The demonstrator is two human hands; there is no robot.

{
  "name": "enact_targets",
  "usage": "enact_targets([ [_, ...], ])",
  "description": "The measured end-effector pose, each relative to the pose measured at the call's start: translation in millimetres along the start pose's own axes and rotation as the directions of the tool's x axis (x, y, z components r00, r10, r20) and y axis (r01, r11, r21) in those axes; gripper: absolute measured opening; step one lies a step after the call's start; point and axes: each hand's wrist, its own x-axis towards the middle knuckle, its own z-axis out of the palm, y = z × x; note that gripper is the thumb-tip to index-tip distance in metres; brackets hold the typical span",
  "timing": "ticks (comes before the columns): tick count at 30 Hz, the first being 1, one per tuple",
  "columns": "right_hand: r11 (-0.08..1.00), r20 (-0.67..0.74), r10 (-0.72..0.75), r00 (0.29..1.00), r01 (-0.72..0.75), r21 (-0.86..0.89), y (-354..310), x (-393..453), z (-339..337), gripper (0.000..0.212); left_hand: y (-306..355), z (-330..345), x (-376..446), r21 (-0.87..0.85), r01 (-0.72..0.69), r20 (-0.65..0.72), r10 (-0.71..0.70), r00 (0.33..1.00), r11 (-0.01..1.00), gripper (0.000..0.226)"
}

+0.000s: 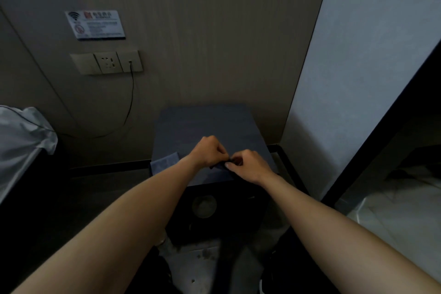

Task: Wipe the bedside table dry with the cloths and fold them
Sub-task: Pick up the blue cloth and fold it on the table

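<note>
I am at the folding, I judge, not the wiping. Both my hands meet over the front part of the bedside table (210,124), close to its near edge. My left hand (210,151) has its fingers curled, and my right hand (248,164) is curled the same way, thumb and forefinger pressed together; between them I pinch a small dark cloth (218,166). It is bunched so tightly between my knuckles that only a dark scrap of it shows, and I cannot tell how many folds are in it.

A second cloth, the grey cloth (165,162), lies flat at the table's front left corner, just beside my left wrist. It looks like a neat small rectangle, so I take it as already folded, though the light is too dim to be sure.

The rest of the tabletop, behind my hands toward the wall, looks even and dull, with no puddle or shine that I can make out, so the drying seems finished.

What is left, as I see it: finish folding the dark cloth and set it down on the table, perhaps by the grey one.
</note>
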Motion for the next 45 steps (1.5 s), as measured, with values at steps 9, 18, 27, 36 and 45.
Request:
enact_targets([
  [9,0.958,-0.005,0.106,0.994,-0.101,0.268,-4,7,3,0.02,-2,-18,-2,0.071,0.008,0.129,-0.017,0.991,0.997,0.025],
  [18,0.932,-0.043,0.103,0.994,-0.081,0.353,-17,16,-8,0.029,9,-13,-12,-0.118,0.137,0.309,-0.095,0.946,0.984,0.05],
  [27,0.901,-0.019,0.156,0.988,-0.134,0.412,-37,23,-14,0.033,21,-19,-13,-0.391,0.284,0.33,-0.154,0.931,0.875,0.002],
  [36,0.787,0.093,0.166,0.982,-0.189,0.587,-53,13,-34,0.018,-8,-20,-10,-0.067,0.13,0.318,-0.102,0.943,0.989,0.055],
  [45,0.904,0.103,0.112,0.988,-0.145,0.402,-49,10,-59,0.035,-28,-16,-24,0.264,0.158,0.386,-0.254,0.887,0.952,0.047],
])
